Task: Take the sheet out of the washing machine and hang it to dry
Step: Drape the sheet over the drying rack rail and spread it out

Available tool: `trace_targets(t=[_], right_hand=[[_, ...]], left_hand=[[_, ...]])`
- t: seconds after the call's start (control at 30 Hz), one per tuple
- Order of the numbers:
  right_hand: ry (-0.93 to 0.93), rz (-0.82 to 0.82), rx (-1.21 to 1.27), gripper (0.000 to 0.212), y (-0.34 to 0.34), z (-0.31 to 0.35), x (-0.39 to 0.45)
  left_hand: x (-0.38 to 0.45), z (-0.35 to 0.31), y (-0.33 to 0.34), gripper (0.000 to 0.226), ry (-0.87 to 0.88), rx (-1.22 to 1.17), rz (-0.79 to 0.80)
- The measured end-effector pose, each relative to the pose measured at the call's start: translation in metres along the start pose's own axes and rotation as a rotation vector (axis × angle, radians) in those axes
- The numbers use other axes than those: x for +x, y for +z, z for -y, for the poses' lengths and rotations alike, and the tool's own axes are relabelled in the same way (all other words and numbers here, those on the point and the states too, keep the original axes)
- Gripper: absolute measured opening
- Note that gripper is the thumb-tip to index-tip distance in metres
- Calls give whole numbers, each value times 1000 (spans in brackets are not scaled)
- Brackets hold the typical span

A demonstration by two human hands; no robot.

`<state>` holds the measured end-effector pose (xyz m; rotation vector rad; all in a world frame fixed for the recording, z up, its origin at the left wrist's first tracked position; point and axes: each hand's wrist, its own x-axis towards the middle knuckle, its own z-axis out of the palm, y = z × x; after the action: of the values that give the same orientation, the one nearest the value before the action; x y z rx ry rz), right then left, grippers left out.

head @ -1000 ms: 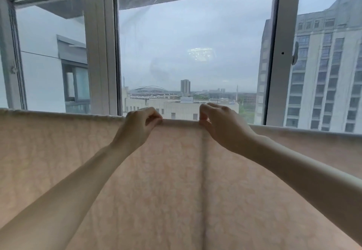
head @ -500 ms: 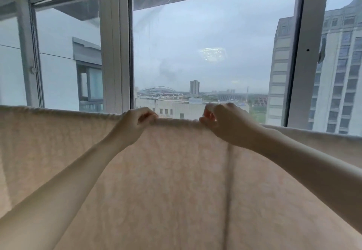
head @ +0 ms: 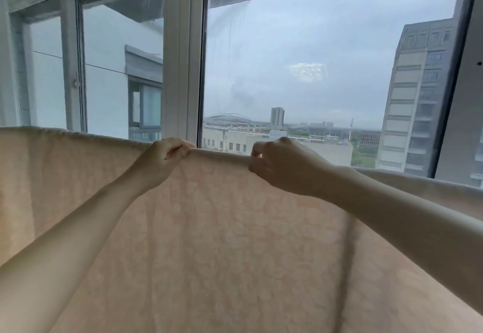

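Peach sheet (head: 222,241), top edge pinched in left hand (head: 159,161) and right hand (head: 282,167), arms outstretched.

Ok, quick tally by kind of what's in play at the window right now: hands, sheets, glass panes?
Hands: 2, the left hand and the right hand, both pinching the top edge of the sheet.
Sheets: 1, the pale peach sheet, hanging spread across the view.
Window panes: 3 plainly in view, left, middle and large.
Total: 6.
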<state>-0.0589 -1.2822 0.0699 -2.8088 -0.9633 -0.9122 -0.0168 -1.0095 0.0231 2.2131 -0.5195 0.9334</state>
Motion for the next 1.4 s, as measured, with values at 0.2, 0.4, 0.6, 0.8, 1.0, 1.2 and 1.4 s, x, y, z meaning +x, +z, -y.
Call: trace_targets(t=[0.2,0.4,0.6,0.8,1.0,1.2,1.4], right_hand=[[-56,-66,-2,27,25,33,46],[-87,-132,16,25,55,84,98],[21,-121,-51,24,78,130,148],[96,-144,-207,17,86,155,171],[213,-315,-211,11,72,154,188],[105,-121,-66,15,96,164,186],[4,-119,-35,17,111,168,207]], left_hand=[[-3,60,-30,23,18,69,-107],[3,125,-78,26,45,142,-74],[24,157,-106,20,201,133,-58],[37,175,-107,7,256,69,-94],[58,187,-125,8,237,-15,-278],[48,212,-132,11,162,-22,-11],[40,246,-147,21,121,-6,60]])
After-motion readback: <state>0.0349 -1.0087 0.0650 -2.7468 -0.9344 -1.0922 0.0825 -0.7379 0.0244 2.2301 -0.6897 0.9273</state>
